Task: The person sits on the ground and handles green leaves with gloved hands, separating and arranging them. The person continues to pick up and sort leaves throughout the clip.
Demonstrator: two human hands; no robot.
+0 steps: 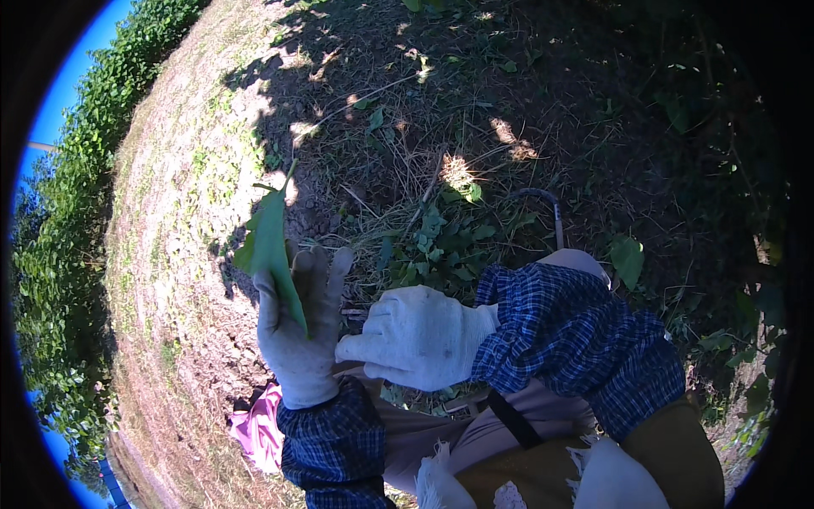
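My left hand (303, 343), in a whitish work glove with dirt on its fingers, is raised palm toward me. A large green leaf (273, 246), folded lengthwise with its stem pointing up, rests in it between thumb and palm, while the other fingers stretch upward. Close by on the right is my right hand (420, 338), also gloved, back of the hand up. Its fingers are curled, and one finger reaches to the heel of my left palm. Whatever that hand may hold is hidden.
Dry grass and cut leaves (437, 246) lie on shaded ground ahead. A thin curved grey rod (553, 208) stands beside my knee. Pink cloth (259, 428) lies at the lower left. Leafy green plants (68, 254) line the left side; a tree trunk (759, 310) is at right.
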